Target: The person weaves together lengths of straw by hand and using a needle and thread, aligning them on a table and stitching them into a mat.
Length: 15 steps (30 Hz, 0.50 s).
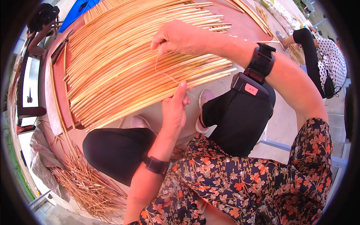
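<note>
A mat of pale yellow reed stalks [123,75], laid side by side, slopes across the low table before me. My right hand [182,37] is raised over the mat, its thumb and fingers pinching a thin white thread [156,67]. From there the thread runs down in a slack curve to the mat's near edge. At that edge my left hand [175,108] grips the nearest stalk, thumb on top where the thread arrives. The other fingers of the left hand are partly hidden. Loose thread ends show beside the left thumb.
The table [60,90] has a reddish top. Dry stalks [86,187] lie heaped on the floor at lower left, beside a crumpled grey sack [43,150]. More loose reeds [251,15] lie at the far right. Another person [330,60] sits at right. My knees flank the mat's near edge.
</note>
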Each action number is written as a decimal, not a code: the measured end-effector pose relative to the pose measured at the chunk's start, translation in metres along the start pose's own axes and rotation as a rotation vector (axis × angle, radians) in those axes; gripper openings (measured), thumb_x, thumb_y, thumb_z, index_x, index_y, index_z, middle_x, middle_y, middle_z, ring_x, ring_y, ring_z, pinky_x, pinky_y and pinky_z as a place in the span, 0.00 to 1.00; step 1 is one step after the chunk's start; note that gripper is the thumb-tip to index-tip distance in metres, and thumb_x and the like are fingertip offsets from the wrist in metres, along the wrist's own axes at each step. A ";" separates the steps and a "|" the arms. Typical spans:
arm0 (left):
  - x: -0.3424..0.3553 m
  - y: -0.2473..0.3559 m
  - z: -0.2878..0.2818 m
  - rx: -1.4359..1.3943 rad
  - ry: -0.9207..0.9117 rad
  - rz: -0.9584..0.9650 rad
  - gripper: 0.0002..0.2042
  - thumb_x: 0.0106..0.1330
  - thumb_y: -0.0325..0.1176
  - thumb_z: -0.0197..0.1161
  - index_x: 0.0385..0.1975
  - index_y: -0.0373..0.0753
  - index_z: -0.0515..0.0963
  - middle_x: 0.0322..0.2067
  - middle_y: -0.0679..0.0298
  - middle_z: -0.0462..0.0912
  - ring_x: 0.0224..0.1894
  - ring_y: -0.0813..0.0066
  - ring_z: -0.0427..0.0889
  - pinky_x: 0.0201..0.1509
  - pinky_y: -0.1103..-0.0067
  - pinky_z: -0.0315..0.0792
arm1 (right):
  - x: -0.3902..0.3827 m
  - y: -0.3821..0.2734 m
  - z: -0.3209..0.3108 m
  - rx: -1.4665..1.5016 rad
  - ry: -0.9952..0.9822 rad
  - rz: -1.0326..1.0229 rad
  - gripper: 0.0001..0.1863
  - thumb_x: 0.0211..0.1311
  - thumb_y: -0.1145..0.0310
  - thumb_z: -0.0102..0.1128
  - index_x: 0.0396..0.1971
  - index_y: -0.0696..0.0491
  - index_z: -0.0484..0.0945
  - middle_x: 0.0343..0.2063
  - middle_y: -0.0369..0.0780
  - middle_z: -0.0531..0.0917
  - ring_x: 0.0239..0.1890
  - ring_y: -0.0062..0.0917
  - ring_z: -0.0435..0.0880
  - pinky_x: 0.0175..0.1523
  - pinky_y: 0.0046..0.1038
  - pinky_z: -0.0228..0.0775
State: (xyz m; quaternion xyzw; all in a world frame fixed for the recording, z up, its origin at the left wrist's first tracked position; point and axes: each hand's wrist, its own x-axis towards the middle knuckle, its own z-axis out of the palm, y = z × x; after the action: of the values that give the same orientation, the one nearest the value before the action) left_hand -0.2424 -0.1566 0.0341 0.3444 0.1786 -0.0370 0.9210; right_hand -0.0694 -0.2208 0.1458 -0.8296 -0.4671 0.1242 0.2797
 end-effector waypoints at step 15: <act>-0.001 0.004 0.005 -0.017 -0.010 0.005 0.05 0.67 0.34 0.63 0.38 0.46 0.74 0.24 0.78 0.69 0.22 0.88 0.61 0.28 0.84 0.60 | -0.001 -0.020 -0.003 0.522 -0.076 0.291 0.08 0.68 0.66 0.52 0.33 0.54 0.74 0.30 0.35 0.79 0.30 0.18 0.81 0.30 0.23 0.74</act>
State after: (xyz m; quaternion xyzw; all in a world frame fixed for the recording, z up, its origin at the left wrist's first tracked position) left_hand -0.2408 -0.1571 0.0405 0.3369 0.1733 -0.0351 0.9248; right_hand -0.0826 -0.2148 0.1601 -0.7826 -0.3059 0.3099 0.4449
